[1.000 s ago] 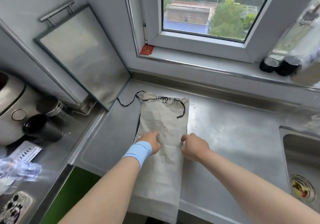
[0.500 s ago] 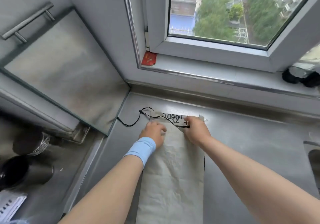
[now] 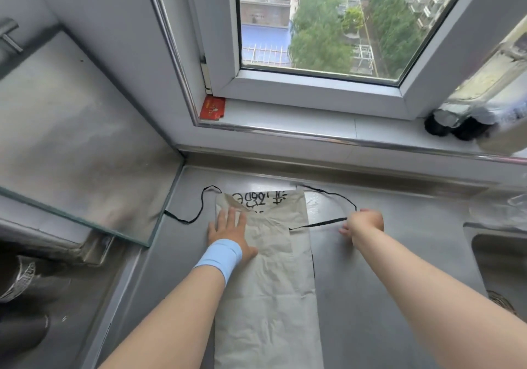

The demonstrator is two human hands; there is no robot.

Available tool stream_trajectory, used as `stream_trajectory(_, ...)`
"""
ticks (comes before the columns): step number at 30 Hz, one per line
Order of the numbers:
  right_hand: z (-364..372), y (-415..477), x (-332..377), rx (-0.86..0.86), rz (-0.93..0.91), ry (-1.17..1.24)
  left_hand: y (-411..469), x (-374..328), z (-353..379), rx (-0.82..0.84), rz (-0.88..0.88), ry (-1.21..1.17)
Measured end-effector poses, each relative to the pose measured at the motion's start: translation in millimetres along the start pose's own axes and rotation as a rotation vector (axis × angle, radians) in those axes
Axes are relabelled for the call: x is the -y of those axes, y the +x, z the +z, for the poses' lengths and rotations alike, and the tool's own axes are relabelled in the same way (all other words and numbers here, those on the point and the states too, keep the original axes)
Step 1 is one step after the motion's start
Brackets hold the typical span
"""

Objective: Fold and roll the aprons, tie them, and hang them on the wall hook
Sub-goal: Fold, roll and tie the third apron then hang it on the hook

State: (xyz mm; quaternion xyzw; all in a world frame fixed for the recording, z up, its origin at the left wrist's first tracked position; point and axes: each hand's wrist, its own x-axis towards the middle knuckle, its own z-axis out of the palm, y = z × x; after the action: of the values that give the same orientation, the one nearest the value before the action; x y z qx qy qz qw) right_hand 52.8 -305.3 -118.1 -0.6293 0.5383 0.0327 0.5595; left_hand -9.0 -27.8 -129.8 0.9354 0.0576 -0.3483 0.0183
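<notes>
The creased beige apron (image 3: 271, 297), folded into a long strip, lies under the flat fingers of the left hand (image 3: 228, 231). The right hand (image 3: 363, 223) pinches its black string (image 3: 322, 222). The handwriting (image 3: 256, 197) beyond the left fingertips is illegible.

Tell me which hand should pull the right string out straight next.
Right. The right hand grips the right string beside the apron's right edge. The left hand lies flat on the apron, pinning it to the counter, and probably serves best there.
</notes>
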Motion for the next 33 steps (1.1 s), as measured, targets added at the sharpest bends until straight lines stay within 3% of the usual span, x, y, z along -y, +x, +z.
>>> stream_trajectory(3, -7.1, -11.1, -14.9, -0.065, -0.193, -0.442, 1.6, -1.4, -7.1, -0.031, -0.051, 0.024)
stream_trajectory(5, -3.9, -26.2, -28.5, -0.050, -0.569, -0.665, -1.1, -4.8, -7.1, -0.137, -0.040, 0.017)
stream_trajectory(8, 11.0, -45.5, -52.9, 0.175, -1.156, -0.902, -7.6, -11.4, 2.8, -0.232, 0.081, -0.097)
stream_trajectory(11, 23.6, -61.1, -77.4, 0.435, -1.363, -1.103, -8.0, -11.2, 15.3, -0.099, 0.126, -0.054)
stream_trajectory(15, 28.5, -67.2, -98.1, 0.536, -1.332, -1.454, 8.6, -6.5, 6.8, -0.042, 0.067, -0.071)
stream_trajectory(18, 30.6, -64.3, -96.2, 0.601, -1.233, -1.519, 20.6, -2.1, -4.5, -0.059, 0.039, -0.104)
stream_trajectory(23, 38.3, -61.9, -84.8, 0.609, -1.170, -1.619, 7.0, -6.8, 4.2, -0.246, 0.123, -0.097)
stream_trajectory(29, 19.1, -83.1, -93.2, 0.546, -1.332, -1.601, -49.4, -4.8, 36.8, -0.438, 0.226, -0.204)
stream_trajectory(33, -12.1, -102.3, -112.7, 0.675, -1.426, -1.549, -89.2, -4.1, 59.6, -0.337, 0.195, -0.340)
